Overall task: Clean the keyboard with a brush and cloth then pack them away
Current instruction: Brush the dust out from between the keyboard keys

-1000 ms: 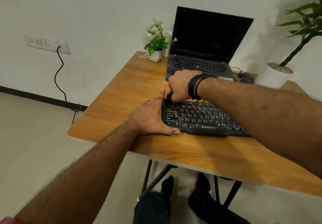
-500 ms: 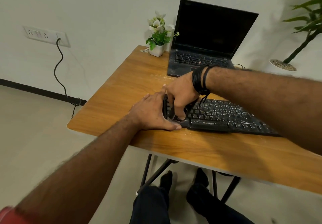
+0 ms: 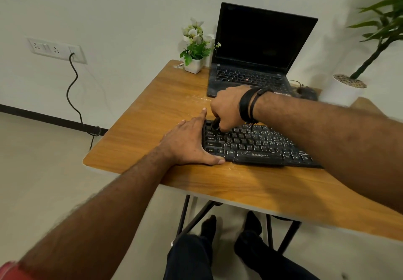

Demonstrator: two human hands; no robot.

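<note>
My left hand (image 3: 189, 143) lies flat, bracing the dusty black keyboard (image 3: 257, 144); my right hand (image 3: 227, 108) grips a small dark brush (image 3: 216, 124) (mostly hidden).

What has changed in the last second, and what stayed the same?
The right hand, gripping the brush, swept toward the keyboard's near edge, then returned to its far left corner. The left hand stayed flat against the keyboard's left end. Laptop and flower pot unmoved.
</note>
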